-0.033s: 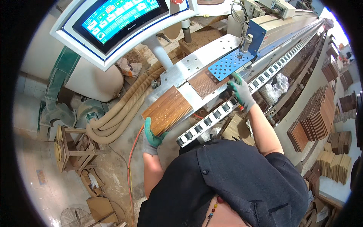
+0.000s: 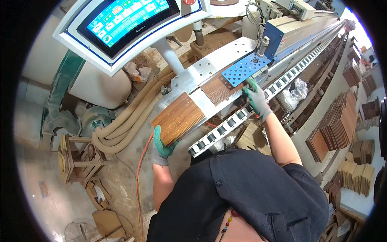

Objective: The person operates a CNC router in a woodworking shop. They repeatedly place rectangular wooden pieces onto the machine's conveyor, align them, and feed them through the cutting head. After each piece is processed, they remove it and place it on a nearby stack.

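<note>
My left hand (image 2: 162, 145), in a green and grey glove, grips the near end of a short stack of orange-brown wood planks (image 2: 177, 115) resting on the metal machine bed (image 2: 193, 70). A darker brown plank (image 2: 213, 90) lies to its right, partly under a blue perforated plate (image 2: 242, 70). My right hand (image 2: 256, 99), gloved alike, has its fingers curled at the near right edge of that plate and plank; what they hold is hidden.
A tilted control screen (image 2: 127, 20) stands upper left. A slotted white track (image 2: 236, 121) runs along the near side of the machine. Stacked boards (image 2: 330, 129) lie right. Beige hoses (image 2: 121, 129), an orange cable (image 2: 139, 181) and a wooden stand (image 2: 76, 159) are at left.
</note>
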### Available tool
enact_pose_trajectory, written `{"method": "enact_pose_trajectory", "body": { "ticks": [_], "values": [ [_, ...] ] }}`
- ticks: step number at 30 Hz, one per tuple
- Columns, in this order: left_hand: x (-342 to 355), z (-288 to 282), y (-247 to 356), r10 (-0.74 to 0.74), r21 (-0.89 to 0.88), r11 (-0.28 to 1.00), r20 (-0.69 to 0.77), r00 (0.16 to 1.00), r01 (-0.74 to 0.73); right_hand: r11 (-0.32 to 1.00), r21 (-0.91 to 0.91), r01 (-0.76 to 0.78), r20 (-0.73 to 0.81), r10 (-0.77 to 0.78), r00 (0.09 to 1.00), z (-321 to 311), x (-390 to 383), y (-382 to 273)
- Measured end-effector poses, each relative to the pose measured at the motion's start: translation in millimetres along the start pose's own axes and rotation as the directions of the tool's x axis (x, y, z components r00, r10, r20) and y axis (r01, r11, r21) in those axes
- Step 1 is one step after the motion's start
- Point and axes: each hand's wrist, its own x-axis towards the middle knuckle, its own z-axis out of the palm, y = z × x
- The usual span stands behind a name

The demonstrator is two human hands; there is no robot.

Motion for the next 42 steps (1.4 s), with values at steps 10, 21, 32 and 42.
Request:
{"method": "enact_pose_trajectory", "body": {
  "ticks": [10, 21, 32, 42],
  "values": [
    [-6, 12, 8, -0.027, 0.065, 0.997, -0.059, 0.998, 0.031, 0.288, -0.783, 0.551, 0.454, -0.342, 0.823, 74, -68, -46],
    [-5, 11, 7, -0.070, 0.056, 0.996, -0.004, 0.998, 0.071, 0.242, -0.829, 0.505, 0.419, -0.329, 0.846, 82, -68, -36],
    [-10, 1, 3, -0.101, 0.034, 0.994, -0.006, 0.995, 0.101, 0.221, -0.811, 0.542, 0.440, -0.382, 0.813, 79, -69, -39],
    [-4, -9, 1, -0.106, 0.033, 0.994, -0.040, 0.994, 0.107, 0.199, -0.822, 0.533, 0.441, -0.368, 0.818, 80, -70, -41]
  ]
}}
